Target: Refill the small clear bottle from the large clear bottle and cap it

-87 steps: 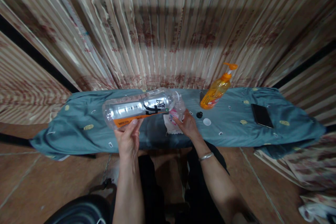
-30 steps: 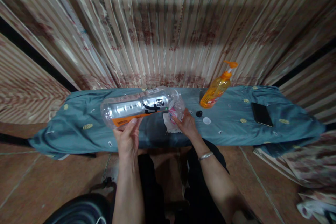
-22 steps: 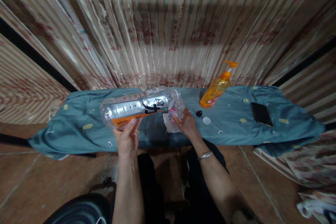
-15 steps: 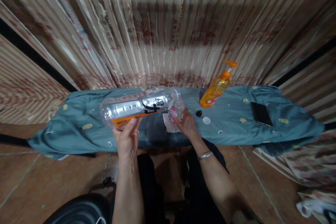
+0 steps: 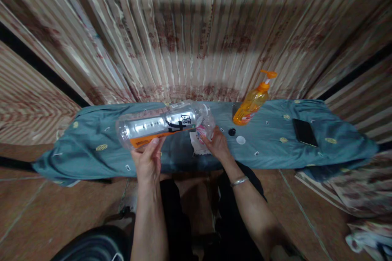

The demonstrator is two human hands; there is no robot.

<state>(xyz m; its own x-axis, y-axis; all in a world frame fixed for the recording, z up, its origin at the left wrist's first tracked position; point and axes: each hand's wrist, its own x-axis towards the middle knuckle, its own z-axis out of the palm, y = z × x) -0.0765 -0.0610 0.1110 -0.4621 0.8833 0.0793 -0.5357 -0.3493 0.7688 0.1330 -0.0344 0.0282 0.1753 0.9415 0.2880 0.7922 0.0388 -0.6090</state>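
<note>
My left hand (image 5: pixel 149 157) is closed around the lower side of a large clear plastic bottle (image 5: pixel 150 125) with a silver and orange label. The bottle lies tilted almost sideways in the air, its neck to the right. A small clear bottle (image 5: pixel 204 127) with pink marking is gripped in my right hand (image 5: pixel 217 142). The two bottle mouths meet or nearly meet; I cannot tell whether they touch. Below the small bottle lies a pale cloth or tissue (image 5: pixel 197 147). Right of my right hand are a small black cap (image 5: pixel 232 132) and a white round lid (image 5: pixel 241 140).
An orange pump bottle (image 5: pixel 251 104) stands toward the back of the narrow table covered in teal cloth (image 5: pixel 269 130). A dark phone (image 5: pixel 305 132) lies at the right. Striped curtains (image 5: pixel 196 40) hang behind, and a round black seat (image 5: pixel 92 246) is at the lower left.
</note>
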